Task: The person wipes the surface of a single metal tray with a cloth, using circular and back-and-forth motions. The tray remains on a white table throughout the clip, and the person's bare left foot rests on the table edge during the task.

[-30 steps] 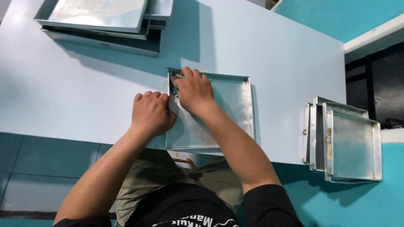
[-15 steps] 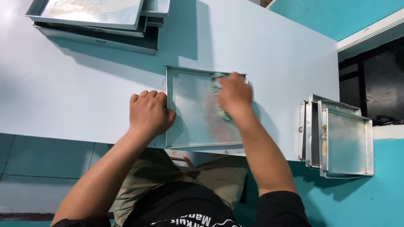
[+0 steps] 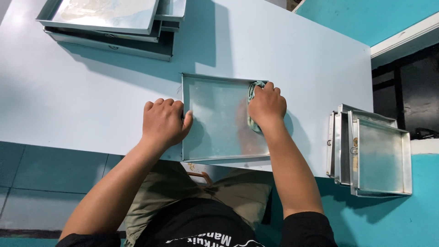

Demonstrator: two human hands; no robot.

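Note:
A shallow rectangular metal tray (image 3: 215, 119) lies on the pale blue table (image 3: 91, 91), near its front edge. My left hand (image 3: 163, 122) grips the tray's left rim, fingers curled over it. Inside the tray, at its far right corner, my right hand (image 3: 266, 106) presses a crumpled green cloth (image 3: 254, 88) against the metal. Most of the cloth is hidden under my fingers.
A stack of metal trays (image 3: 109, 23) sits at the table's far left. Several more metal trays (image 3: 370, 151) stand on edge off the table's right end, against a teal wall. A dark opening shows at the far right.
My right hand with the cloth has slid from the tray's left far corner across to its right side. My left hand has stayed on the left rim.

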